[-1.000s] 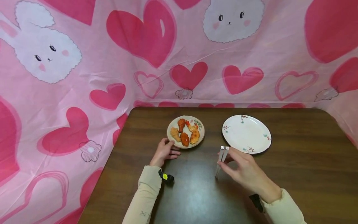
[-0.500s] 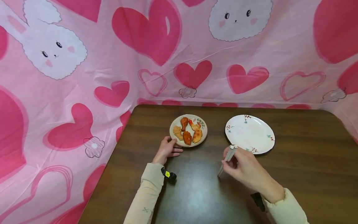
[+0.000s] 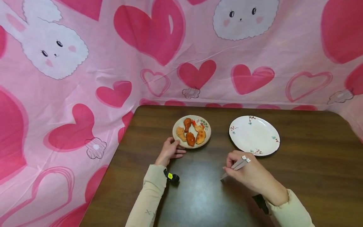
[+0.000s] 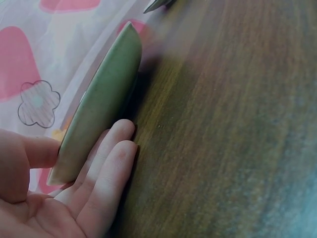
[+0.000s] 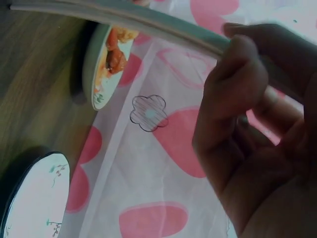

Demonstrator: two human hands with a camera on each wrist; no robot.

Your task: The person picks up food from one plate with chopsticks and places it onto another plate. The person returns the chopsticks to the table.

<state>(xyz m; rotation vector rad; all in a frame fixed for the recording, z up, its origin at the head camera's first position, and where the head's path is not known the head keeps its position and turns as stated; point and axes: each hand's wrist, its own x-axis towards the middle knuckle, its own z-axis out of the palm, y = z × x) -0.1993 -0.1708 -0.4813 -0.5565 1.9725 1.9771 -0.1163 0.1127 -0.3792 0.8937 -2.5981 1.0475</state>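
Observation:
A small round plate [image 3: 177,123] bears several pieces of food, among them a drumstick [image 3: 187,124], a shrimp [image 3: 199,126], and a reddish-brown glazed piece [image 3: 190,139]. My left hand [image 3: 168,151] holds its near-left edge, thumb on the rim and fingers reaching under; the left wrist view shows the plate's pale outer side [image 4: 101,106] between them. My right hand [image 3: 248,170] grips a pair of silver-grey chopsticks [image 3: 239,163] with sparkly ends. Their tips point left and down above the table, apart from any food. In the right wrist view, the chopsticks [image 5: 163,30] lie close together.
A white oval plate [image 3: 254,134] with sprig patterns and a dark rim lies just beyond my right hand. The brown wooden table [image 3: 195,195] ends at the back against a pink heart-and-rabbit cloth [image 3: 198,41], which also hangs along the left side.
The chopsticks have tilted from nearly upright to leaning back over my right hand as its fingers shifted on them. My left hand stays at the small plate. The view has moved slightly.

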